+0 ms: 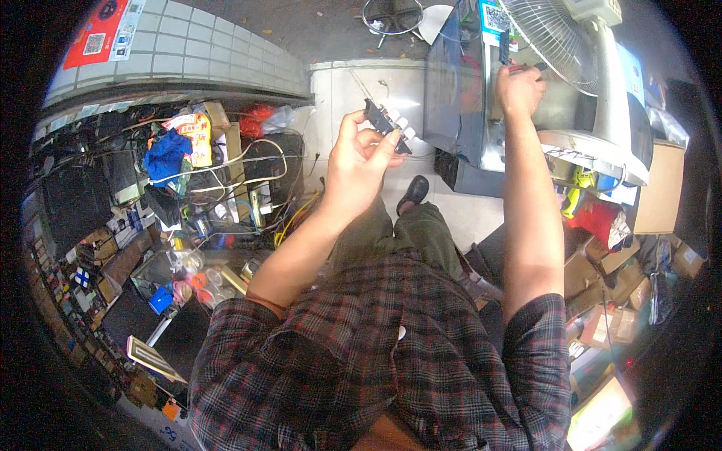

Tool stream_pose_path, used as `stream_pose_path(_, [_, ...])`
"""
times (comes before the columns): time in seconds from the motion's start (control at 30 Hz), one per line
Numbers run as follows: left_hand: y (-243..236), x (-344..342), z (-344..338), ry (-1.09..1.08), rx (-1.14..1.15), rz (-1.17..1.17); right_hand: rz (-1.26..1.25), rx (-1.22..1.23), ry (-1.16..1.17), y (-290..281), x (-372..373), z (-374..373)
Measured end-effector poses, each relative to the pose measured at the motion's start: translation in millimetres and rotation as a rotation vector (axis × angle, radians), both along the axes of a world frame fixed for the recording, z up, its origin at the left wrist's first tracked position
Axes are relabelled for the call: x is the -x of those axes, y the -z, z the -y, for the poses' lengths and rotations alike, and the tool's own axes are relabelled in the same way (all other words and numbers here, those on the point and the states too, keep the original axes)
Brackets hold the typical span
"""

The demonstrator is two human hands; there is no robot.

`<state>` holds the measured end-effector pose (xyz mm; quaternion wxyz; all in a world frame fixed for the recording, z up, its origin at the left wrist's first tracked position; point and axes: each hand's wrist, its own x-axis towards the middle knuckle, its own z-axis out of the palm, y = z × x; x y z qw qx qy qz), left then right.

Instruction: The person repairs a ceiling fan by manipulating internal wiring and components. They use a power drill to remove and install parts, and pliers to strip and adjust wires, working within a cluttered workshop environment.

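Note:
My left hand [353,167] is raised in front of my body, gripping a black push-button switch block [386,129] with several white keys between thumb and fingers. My right hand [520,93] reaches out to the far right, over a glass-sided case. Its fingers are closed on a tool with a red-and-black handle [525,68]; the working end cannot be made out. Just right of that hand stands a white electric fan [602,75] with a wire grille and a round base.
The glass-sided case [453,113] has a dark front. To the left, cluttered shelves hold cables, a blue cloth [167,156] and small parts. Cardboard boxes [659,188] are stacked at right. A round metal stool [392,15] is at the far side, beyond the pale tiled floor [331,90].

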<state>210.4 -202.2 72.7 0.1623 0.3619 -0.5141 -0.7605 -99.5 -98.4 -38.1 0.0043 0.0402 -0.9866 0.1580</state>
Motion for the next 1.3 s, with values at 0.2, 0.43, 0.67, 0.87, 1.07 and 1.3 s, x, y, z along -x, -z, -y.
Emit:
stream_pose_path(0.2, [10.3,1.9,16.2,0.035,0.325,0.038,0.144,0.043,0.082,12.4,21.6,-7.5])
stream_pose_path(0.43, [6.7,12.8,29.5,0.126,0.424,0.046,0.264,0.449,0.339,9.8,27.2,-15.9])
stream_pose_path(0.67, [15.2,26.2,34.7,0.111,0.354,-0.001,0.362,1.175,0.472,-36.2,-43.0,-4.0])
stream_pose_path(0.87, [13.6,39.3,44.3,0.15,-0.102,-0.107,0.532,1.609,0.261,-89.4,-130.0,-32.9])
stream_pose_path(1.07, [14.3,47.3,37.6,0.142,-0.31,-0.159,0.921,1.271,-0.077,-130.5,-195.0,-68.0])
stream_pose_path(1.3, [15.4,55.7,11.0,0.125,-0.313,-0.224,0.398,0.572,-0.546,-144.2,-213.5,-81.2])
